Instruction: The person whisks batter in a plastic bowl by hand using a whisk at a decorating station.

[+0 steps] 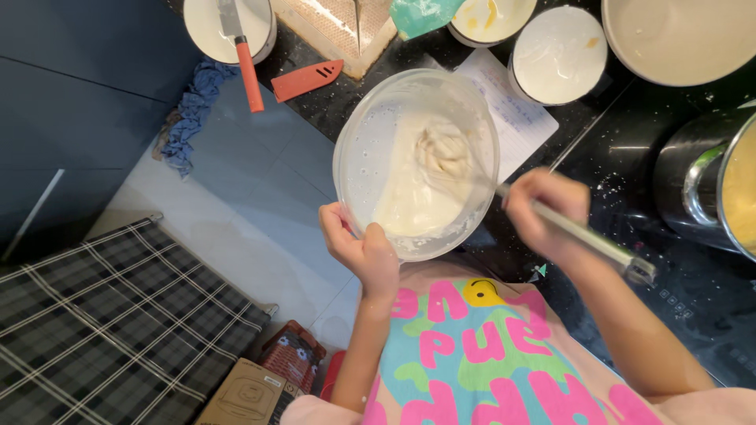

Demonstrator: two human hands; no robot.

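Left hand (358, 245) gripping the near rim of one clear bowl (356, 157), half full of pale, creamy batter (409, 197). Right hand (547, 212) closed round one metal whisk (587, 236), wires blurred in the batter. Beyond both hands, three white bowls (561, 55) on the dark worktop (630, 149).

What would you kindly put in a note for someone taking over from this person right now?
Left hand grips the near rim of the clear mixing bowl, tilting it at the edge of the dark counter.
Right hand holds the whisk, its head in the pale batter.
Done: batter looks smooth and creamy.
Left: whisking is under way; whether lumps remain cannot be told.
Nearby: metal pot at right, used white bowls behind.
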